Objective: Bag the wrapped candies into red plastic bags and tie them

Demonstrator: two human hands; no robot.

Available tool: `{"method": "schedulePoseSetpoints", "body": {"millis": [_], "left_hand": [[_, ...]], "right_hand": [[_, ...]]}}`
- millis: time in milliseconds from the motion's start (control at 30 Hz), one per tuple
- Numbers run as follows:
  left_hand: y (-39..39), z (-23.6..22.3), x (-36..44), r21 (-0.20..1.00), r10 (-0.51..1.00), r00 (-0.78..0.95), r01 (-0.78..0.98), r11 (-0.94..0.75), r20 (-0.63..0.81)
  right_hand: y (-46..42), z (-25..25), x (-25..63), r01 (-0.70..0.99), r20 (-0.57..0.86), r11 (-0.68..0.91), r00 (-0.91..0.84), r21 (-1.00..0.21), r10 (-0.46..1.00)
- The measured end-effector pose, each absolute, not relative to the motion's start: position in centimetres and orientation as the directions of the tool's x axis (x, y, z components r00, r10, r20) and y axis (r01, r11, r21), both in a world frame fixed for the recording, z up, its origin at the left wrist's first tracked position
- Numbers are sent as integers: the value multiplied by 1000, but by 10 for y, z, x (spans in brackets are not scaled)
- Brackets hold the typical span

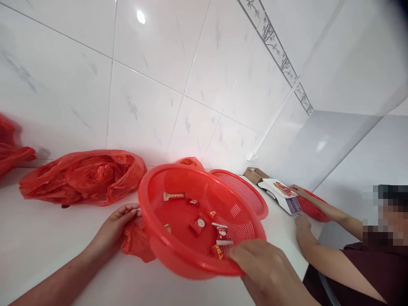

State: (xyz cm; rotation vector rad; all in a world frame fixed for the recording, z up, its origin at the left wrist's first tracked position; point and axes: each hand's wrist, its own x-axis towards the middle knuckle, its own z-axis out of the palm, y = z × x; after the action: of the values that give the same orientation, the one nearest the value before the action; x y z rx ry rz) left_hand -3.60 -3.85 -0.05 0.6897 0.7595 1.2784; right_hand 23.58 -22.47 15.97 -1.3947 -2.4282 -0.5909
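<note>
Closed firmly round the near right rim of a red perforated basket [188, 182], the right hand [269, 261] holds it tilted, its opening towards the camera. The left hand [123, 219], thumb and fingers pinched together, has hold of a crumpled red plastic bag [137, 240] at the basket's left side. A few small wrapped pieces [197, 224] lie scattered inside the basket — mostly red. A larger red bag [84, 180] rests on the white counter [41, 238] near the wall; a second basket [247, 191] sits behind the first — partly hidden by it.
</note>
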Motion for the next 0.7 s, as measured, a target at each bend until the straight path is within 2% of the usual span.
{"method": "schedulePoseSetpoints", "body": {"millis": [67,200,333,433,567,700], "left_hand": [[-35,-2,-35,794,981,169,-580,181,-100],[-35,0,-35,789,981,161,-585,185,-110],[-37,3,-36,786,981,153,-589,190,-122],[-37,4,-35,784,979,153,-588,200,-135],[-36,4,-35,798,981,128,-571,193,-146],[-38,5,-34,822,981,125,-535,194,-150]], "right_hand": [[-213,159,253,914,415,360,-405,187,815],[-178,153,300,971,387,141,-208,195,898],[-166,132,348,937,380,-56,-85,346,921],[-186,101,369,888,389,-131,-57,441,920],[-227,57,377,885,383,-158,-25,438,923],[-246,36,377,863,405,-174,-39,475,913]]}}
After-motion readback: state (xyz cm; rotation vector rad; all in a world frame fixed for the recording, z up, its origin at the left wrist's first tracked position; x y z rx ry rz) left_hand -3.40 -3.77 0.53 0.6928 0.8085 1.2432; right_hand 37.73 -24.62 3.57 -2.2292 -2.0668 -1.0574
